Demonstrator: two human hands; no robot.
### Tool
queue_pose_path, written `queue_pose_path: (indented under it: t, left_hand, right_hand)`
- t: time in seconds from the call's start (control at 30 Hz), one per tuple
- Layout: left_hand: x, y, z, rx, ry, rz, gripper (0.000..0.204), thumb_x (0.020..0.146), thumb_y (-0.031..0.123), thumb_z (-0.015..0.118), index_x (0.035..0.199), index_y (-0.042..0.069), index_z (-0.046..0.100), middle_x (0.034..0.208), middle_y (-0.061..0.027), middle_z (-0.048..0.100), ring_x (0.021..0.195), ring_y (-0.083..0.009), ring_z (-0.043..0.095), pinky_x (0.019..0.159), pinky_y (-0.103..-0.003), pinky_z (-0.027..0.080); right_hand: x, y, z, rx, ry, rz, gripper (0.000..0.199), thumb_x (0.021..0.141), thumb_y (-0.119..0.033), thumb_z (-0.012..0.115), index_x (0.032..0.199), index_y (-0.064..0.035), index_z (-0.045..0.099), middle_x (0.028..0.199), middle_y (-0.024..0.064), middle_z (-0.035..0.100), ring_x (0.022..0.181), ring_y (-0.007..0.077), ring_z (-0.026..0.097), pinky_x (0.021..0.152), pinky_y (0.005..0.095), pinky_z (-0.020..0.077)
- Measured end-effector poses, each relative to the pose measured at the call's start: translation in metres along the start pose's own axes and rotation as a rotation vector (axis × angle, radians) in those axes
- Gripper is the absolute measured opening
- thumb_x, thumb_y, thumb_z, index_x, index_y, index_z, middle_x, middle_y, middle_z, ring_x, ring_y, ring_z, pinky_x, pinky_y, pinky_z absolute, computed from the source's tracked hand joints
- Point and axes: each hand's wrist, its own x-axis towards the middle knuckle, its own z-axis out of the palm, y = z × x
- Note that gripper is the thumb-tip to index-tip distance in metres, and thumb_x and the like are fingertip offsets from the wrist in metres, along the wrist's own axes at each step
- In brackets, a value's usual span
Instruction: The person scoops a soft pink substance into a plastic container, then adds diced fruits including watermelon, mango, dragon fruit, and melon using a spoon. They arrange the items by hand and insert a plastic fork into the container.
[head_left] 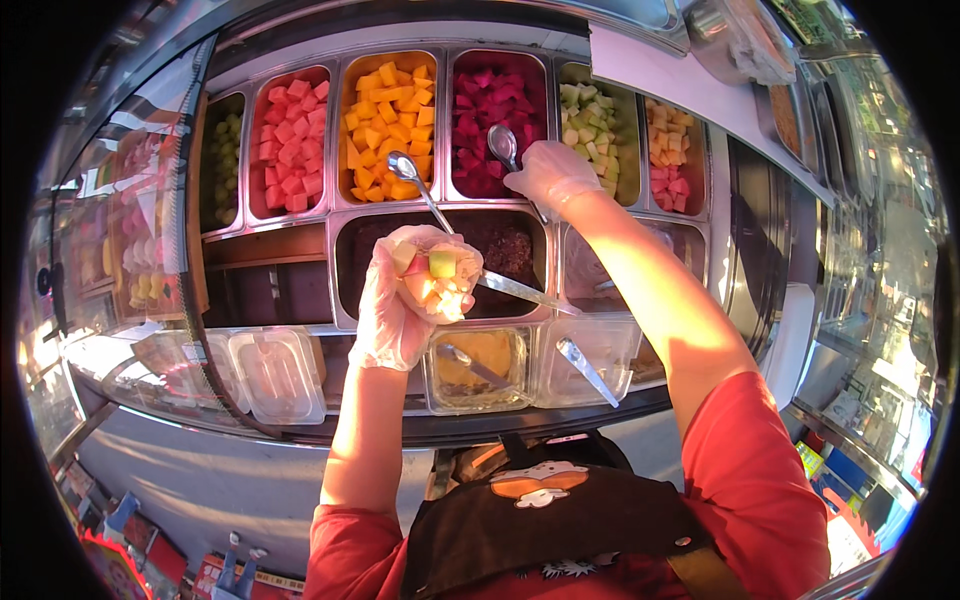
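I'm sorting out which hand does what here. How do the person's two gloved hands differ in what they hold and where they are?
The left hand is wrapped around a cup of cut fruit, held over the dark tray; the right hand grips a metal spoon instead. The left hand sits nearer the body, while the right hand reaches farther out, its spoon over the dark red fruit tray. Both wear thin clear gloves.

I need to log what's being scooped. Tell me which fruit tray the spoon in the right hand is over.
The right hand holds its spoon over the dark magenta fruit tray, between the orange cubes and the pale green cubes.
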Motion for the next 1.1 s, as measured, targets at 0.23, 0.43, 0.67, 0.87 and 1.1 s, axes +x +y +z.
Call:
queue_pose_path:
  t: [0.23,0.43,0.67,0.87,1.1]
  left_hand:
    - [-0.007,0.013,0.001,-0.076,-0.013,0.071,0.065,0.095,0.063,0.064,0.12,0.003,0.061,0.114,-0.0161,0.063,0.103,-0.0333,0.065,0.072,-0.04,0.063]
    - [-0.013,0.016,-0.001,-0.132,0.109,0.056,0.064,0.097,0.062,0.061,0.123,0.004,0.06,0.119,-0.0154,0.063,0.107,-0.0343,0.066,0.075,-0.043,0.065]
    - [-0.019,0.015,-0.003,-0.134,0.035,0.028,0.063,0.097,0.063,0.06,0.125,0.006,0.06,0.122,-0.0146,0.063,0.108,-0.0346,0.067,0.076,-0.043,0.064]
    - [-0.024,0.016,-0.01,-0.034,0.014,0.019,0.071,0.09,0.067,0.067,0.13,0.009,0.057,0.135,-0.0105,0.057,0.118,-0.0302,0.064,0.078,-0.046,0.067]
    - [-0.027,0.016,-0.005,-0.104,0.085,0.021,0.071,0.093,0.067,0.062,0.13,0.007,0.056,0.126,-0.0138,0.062,0.111,-0.0325,0.066,0.084,-0.048,0.063]
  right_hand:
    - [0.002,-0.001,0.009,0.081,0.148,0.078,0.035,0.085,-0.032,0.066,0.092,0.0011,0.076,0.096,0.0269,0.072,0.095,0.0418,0.071,0.085,0.0499,0.056]
    - [-0.013,-0.008,0.027,-0.074,0.362,-0.065,0.024,0.091,-0.018,0.057,0.089,-0.0021,0.074,0.088,0.0229,0.073,0.084,0.0431,0.072,0.08,0.0506,0.0578]
    - [0.004,-0.031,0.026,0.291,0.115,0.158,0.024,0.09,-0.019,0.062,0.08,0.0001,0.073,0.069,0.0171,0.071,0.063,0.0354,0.071,0.062,0.0449,0.057]
    - [0.004,-0.028,0.022,0.644,-0.188,0.401,0.023,0.087,-0.019,0.068,0.082,0.0022,0.074,0.066,0.0167,0.069,0.056,0.0296,0.07,0.056,0.0396,0.0545]
    - [-0.022,-0.055,0.009,-0.053,-0.097,0.054,0.014,0.079,-0.006,0.073,0.09,0.0019,0.077,0.093,0.0239,0.075,0.091,0.0386,0.074,0.081,0.0462,0.059]
